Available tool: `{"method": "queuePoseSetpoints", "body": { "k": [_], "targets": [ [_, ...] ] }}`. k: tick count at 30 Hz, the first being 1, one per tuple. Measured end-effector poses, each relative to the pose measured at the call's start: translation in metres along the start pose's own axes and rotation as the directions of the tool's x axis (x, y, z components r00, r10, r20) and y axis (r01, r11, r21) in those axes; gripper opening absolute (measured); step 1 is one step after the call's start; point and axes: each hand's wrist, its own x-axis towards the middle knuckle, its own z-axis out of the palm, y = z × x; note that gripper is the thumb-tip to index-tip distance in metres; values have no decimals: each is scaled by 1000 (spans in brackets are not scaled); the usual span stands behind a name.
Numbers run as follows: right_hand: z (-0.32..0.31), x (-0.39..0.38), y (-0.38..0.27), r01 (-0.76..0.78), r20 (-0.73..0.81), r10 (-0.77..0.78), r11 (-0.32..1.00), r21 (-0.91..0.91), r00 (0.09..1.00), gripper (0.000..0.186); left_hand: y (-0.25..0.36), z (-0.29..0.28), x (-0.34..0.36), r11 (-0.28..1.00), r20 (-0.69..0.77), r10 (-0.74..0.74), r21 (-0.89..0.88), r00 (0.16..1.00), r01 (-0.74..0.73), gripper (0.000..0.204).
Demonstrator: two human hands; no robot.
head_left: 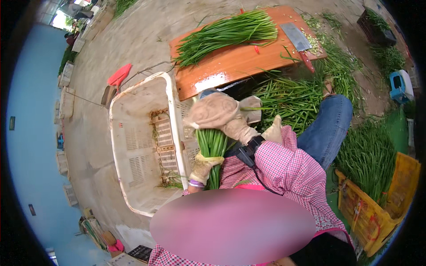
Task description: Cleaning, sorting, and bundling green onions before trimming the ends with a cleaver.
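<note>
A bunch of garlic chives [211, 141] stands nearly upright in front of me. My left hand [204, 168], in a pale yellowish glove, is closed round its lower part. Over the bunch's top end curls my right hand [215, 111], in a beige glove, with the fingers bent down and partly hidden; it looks closed on the stalks. Beyond my hands is an orange-brown wooden board [213, 79]. On it lie a large pile of chives [230, 35] and a cleaver [296, 37] with a red handle.
A white plastic basket [114, 146] stands open at my left, with a few leaf scraps inside. Loose chives [288, 95] heap up beside my jeans-clad leg [326, 131]. A yellow crate [364, 217] of chives sits at right. A red scoop-like tool [119, 75] is beyond the basket.
</note>
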Motion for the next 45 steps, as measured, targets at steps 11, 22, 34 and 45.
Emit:
{"method": "queuePoseSetpoints", "body": {
  "k": [11, 22, 34, 45],
  "targets": [
    [-86, -32, 66, -263, 461, 313, 950, -171, 831, 37, -1, 23, -21, 979, -206, 82, -164, 975, -117, 72],
    [-140, -38, 37, -142, -168, 151, 988, 63, 974, 19, 6, 20, -24, 987, -138, 77, -130, 987, -95, 69],
    [-19, -23, 13, 82, -179, -163, 917, -390, 970, 30, 10, 29, -12, 988, -95, 135, -58, 986, -141, 69],
    [-84, -1, 102, -348, 155, 312, 837, 422, 937, 52, -4, 8, -20, 987, -48, 126, -95, 991, -130, 60]
  ]
}}
